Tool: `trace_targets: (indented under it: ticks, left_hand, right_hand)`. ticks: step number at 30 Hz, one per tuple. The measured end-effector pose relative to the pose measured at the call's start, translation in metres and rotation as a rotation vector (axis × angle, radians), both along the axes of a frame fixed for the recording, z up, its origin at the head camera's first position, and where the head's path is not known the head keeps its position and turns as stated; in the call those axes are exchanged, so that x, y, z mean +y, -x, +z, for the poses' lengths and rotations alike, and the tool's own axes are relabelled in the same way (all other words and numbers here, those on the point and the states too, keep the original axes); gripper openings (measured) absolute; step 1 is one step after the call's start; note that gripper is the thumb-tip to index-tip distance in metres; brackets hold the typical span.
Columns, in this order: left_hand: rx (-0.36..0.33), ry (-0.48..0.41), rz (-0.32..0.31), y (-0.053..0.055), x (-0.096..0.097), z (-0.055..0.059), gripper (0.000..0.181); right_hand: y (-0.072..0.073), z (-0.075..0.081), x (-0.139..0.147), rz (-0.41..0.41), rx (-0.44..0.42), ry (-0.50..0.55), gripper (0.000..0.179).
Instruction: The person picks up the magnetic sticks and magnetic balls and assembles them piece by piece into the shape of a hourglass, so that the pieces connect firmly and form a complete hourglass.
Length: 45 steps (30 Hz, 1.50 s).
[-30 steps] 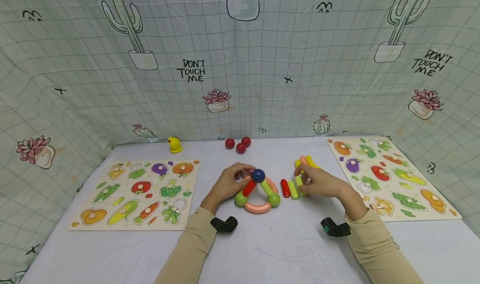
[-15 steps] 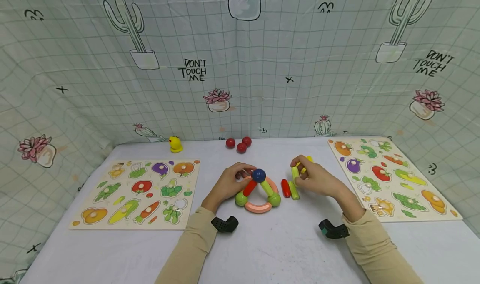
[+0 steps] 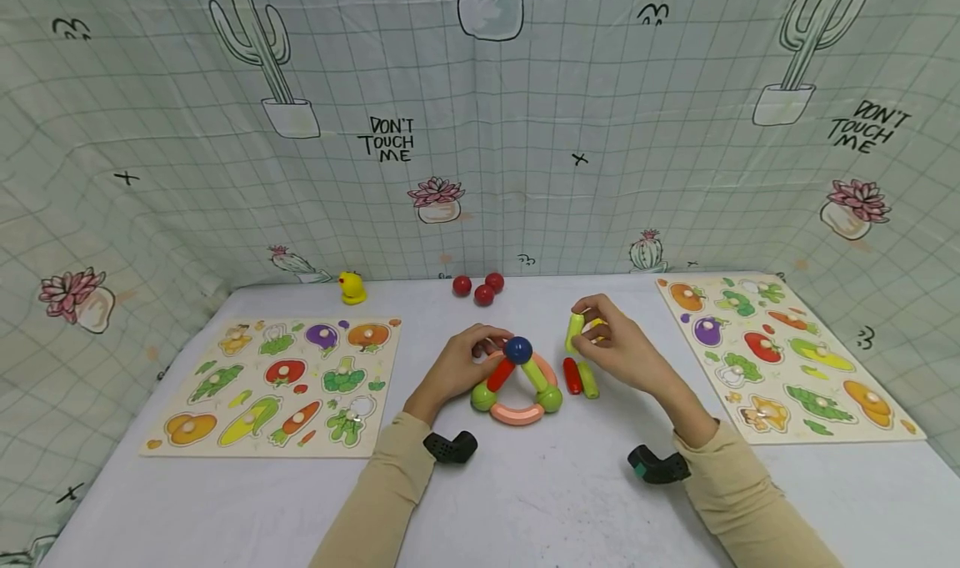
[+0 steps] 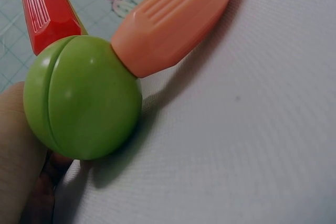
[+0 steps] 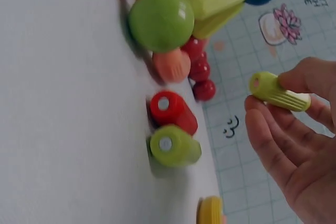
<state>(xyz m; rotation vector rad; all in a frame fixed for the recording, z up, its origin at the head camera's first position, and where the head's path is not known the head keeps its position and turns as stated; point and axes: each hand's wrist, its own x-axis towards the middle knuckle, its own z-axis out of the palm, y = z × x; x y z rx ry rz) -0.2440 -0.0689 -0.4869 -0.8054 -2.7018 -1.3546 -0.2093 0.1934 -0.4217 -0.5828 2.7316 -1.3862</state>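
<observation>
A pyramid of magnetic sticks and balls stands on the table, with a blue ball on top, green balls at the front corners and curved salmon sticks along its base. My left hand holds its left side, the fingertips partly hidden behind it. Close up in the left wrist view are a green ball and a red stick. Between thumb and fingers, my right hand pinches a light green magnetic stick, raised off the table.
Beside the pyramid lie a red stick and a green stick. A yellow stick lies partly hidden behind the right hand. Farther back are red balls and a yellow duck. Vegetable puzzle boards flank both sides.
My right hand has lifted the light green stick from beside the other sticks and carried it left and away from me, toward the pyramid. The left hand has stayed at the pyramid.
</observation>
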Motion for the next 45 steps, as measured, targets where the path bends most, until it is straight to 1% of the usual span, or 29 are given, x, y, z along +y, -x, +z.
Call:
trace_targets:
  ticks: [5, 6, 7, 10, 17, 20, 26, 30, 36, 40, 45]
  left_hand:
    - [0.003, -0.014, 0.007, 0.001, 0.001, -0.001, 0.034]
    - [0.0, -0.015, 0.009, 0.001, 0.001, -0.001, 0.034]
    - [0.0, -0.015, 0.01, 0.001, 0.001, -0.001, 0.034]
    - [-0.001, -0.01, 0.012, 0.001, 0.001, -0.002, 0.034]
    - [0.005, -0.009, 0.012, 0.001, 0.002, -0.001, 0.033]
    - [0.001, -0.005, 0.009, 0.002, 0.001, -0.002, 0.033]
    - [0.005, -0.001, 0.003, 0.001, 0.001, -0.001, 0.033]
    - [-0.004, -0.008, 0.003, 0.001, 0.001, -0.001, 0.034]
    - [0.004, -0.02, 0.008, 0.002, 0.001, -0.002, 0.034]
    - [0.002, -0.018, 0.01, 0.002, 0.002, -0.002, 0.033]
    - [-0.005, -0.011, 0.007, 0.001, 0.002, -0.001, 0.033]
  right_hand:
    - [0.0, -0.001, -0.008, 0.009, -0.059, 0.155, 0.044]
    - [0.0, -0.002, -0.009, 0.015, -0.064, 0.177, 0.045]
    - [0.002, -0.006, -0.009, 0.017, -0.067, 0.193, 0.046]
    - [0.001, -0.007, -0.013, 0.017, -0.076, 0.229, 0.047]
    - [-0.004, -0.003, -0.022, 0.003, -0.038, 0.34, 0.048]
    - [-0.006, -0.001, -0.026, -0.004, -0.019, 0.37, 0.048]
    - [-0.009, 0.002, -0.033, 0.01, 0.038, 0.402, 0.047]
    - [-0.01, 0.001, -0.037, 0.026, 0.083, 0.406, 0.046]
    - [-0.011, -0.001, -0.042, 0.038, 0.126, 0.413, 0.044]
    - [-0.012, -0.003, -0.044, 0.031, 0.153, 0.399, 0.044]
    - [-0.013, -0.004, -0.047, 0.031, 0.152, 0.358, 0.044]
